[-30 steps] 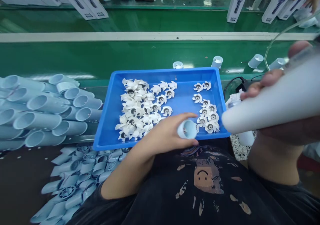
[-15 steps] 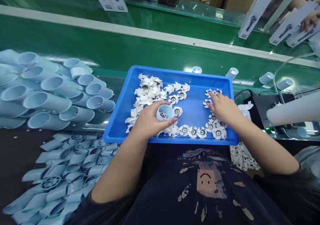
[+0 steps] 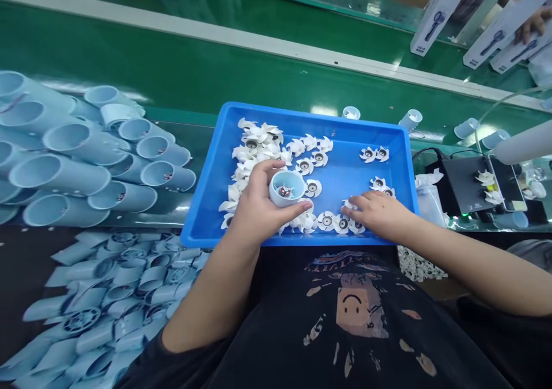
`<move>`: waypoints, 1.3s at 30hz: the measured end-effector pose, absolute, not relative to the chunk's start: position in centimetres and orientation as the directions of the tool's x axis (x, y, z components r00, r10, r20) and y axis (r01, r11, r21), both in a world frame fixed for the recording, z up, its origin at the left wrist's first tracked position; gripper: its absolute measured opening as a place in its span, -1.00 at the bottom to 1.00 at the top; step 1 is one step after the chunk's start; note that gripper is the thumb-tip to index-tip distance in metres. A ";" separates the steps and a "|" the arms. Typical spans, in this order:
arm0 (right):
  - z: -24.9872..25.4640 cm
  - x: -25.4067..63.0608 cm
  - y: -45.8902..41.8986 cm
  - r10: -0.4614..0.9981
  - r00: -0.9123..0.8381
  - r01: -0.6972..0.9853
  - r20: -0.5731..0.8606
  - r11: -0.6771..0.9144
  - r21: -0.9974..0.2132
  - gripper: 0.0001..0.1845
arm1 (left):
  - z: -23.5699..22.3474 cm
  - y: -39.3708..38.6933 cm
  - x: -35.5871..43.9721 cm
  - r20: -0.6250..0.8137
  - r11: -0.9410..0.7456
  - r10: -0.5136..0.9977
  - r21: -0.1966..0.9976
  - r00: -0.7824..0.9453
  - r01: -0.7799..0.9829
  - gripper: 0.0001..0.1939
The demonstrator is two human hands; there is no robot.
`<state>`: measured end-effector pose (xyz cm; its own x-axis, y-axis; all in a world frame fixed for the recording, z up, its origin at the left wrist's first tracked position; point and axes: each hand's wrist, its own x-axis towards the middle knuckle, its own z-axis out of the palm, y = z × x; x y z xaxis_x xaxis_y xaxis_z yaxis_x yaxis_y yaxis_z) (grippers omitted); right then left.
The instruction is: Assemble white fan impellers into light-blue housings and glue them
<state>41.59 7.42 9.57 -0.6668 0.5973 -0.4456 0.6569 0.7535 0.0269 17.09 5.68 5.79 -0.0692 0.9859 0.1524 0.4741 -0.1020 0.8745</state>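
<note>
My left hand (image 3: 269, 208) is wrapped round a light blue tube (image 3: 287, 189), held with its open end up; a small motor with reddish and dark parts shows inside. Below both hands lies a blue tray (image 3: 302, 113). Over its right part, my right hand (image 3: 379, 213) has its fingertips closed on a white fan blade wheel (image 3: 349, 203), partly hidden by the fingers. A heap of white fan wheels (image 3: 254, 150) fills the tray's left side. Several more lie along the near edge and at the right, some under my right hand.
Light blue tubes (image 3: 77, 141) are stacked at the left, with more loose tube parts (image 3: 99, 320) below. A black device (image 3: 463, 182) with fan wheels on it stands right of the tray. White boxes (image 3: 444, 15) and a co-worker's hand (image 3: 532, 25) are at the far right.
My right hand has moved toward me and slightly left within the tray, with a fan wheel from the upper right group at its fingertips. My left hand still holds the tube. The view has shifted slightly.
</note>
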 end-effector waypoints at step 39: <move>12.9 41.2 4.1 0.757 -0.562 0.398 0.332 0.600 -0.694 -0.86 | 9.5 1.8 22.6 0.654 -0.714 0.644 0.329 0.396 0.618 -0.65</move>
<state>41.24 4.13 12.95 -0.5620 0.7574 0.3324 0.3975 0.5998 -0.6944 22.64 1.79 9.47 0.3963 0.6443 0.6541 0.6182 -0.7140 0.3288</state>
